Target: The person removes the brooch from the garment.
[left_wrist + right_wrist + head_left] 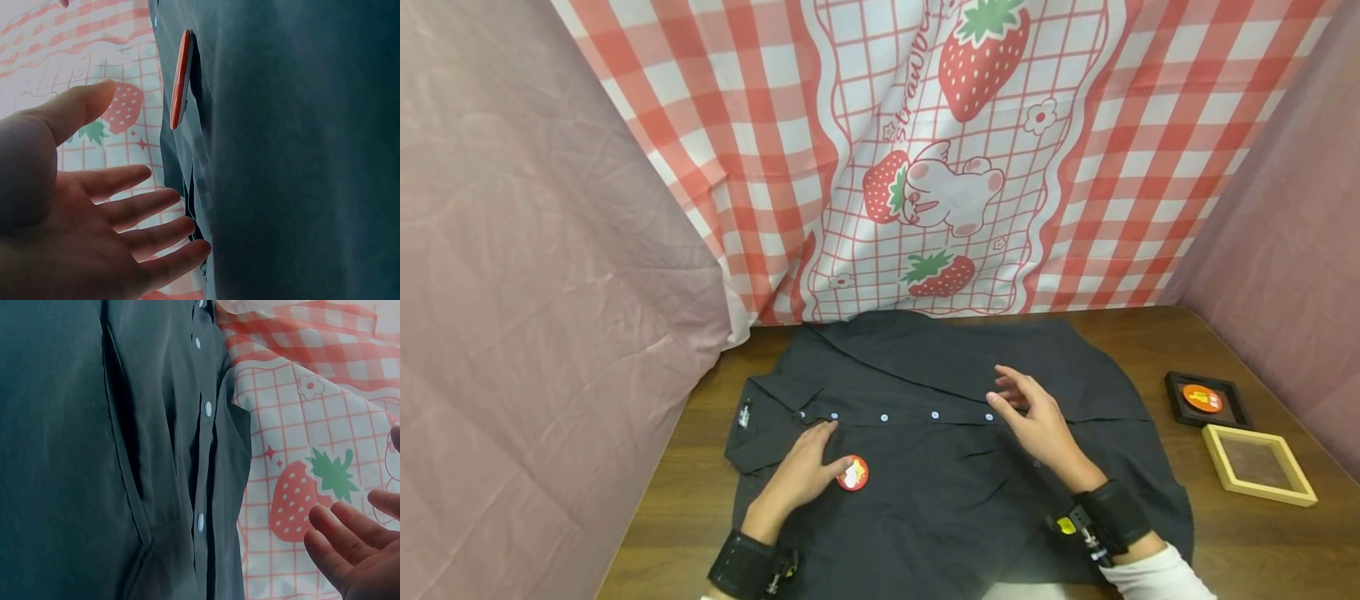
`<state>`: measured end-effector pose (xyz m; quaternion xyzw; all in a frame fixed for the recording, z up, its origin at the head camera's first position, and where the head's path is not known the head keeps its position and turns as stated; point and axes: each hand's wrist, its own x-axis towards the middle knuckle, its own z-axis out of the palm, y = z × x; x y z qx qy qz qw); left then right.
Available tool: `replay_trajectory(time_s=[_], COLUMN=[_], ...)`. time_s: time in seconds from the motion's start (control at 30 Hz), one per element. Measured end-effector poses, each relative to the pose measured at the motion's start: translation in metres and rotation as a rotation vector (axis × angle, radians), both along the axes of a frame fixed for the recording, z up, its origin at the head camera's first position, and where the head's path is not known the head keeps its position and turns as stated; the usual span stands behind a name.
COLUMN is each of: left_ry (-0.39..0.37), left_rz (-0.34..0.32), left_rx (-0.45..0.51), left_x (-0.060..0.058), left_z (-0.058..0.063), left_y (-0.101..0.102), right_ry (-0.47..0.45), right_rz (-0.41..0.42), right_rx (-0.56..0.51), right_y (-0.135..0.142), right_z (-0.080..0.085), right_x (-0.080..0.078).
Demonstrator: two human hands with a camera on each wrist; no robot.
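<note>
A dark button-up shirt [910, 492] lies spread on the wooden table, its collar to the left and a row of pale buttons across it. On its chest is a round red-rimmed pin badge [853, 472], seen edge-on [180, 80] in the left wrist view. My left hand [802, 467] is spread beside the badge, thumb at its edge in the head view and fingertips near the button row. Over the right part of the button row, my right hand [1036, 421] hovers with relaxed fingers and holds nothing. A pocket slit [125, 444] shows in the right wrist view.
To the right of the shirt, a black frame [1178, 408] has an orange round badge [1202, 398] in it. A pale wooden frame [1217, 458] lies just in front. Behind the table hangs a red-checked strawberry cloth [760, 167]; pinkish drapes [550, 275] hang at both sides.
</note>
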<state>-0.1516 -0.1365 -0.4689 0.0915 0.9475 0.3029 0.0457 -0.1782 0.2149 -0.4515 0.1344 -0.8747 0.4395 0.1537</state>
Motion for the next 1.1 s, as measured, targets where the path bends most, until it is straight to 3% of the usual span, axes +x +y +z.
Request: replay_trajectory(time_s=[1.1], left_ry=[0.003], left_rz=[-0.015], left_rx=[-0.013], left_x=[0.002], left_z=[0.001], left_y=[0.002], right_ry=[-0.019], right_rz=[0.021], right_rx=[-0.015], right_y=[-0.014], right_z=[-0.006], right_x=[0.006])
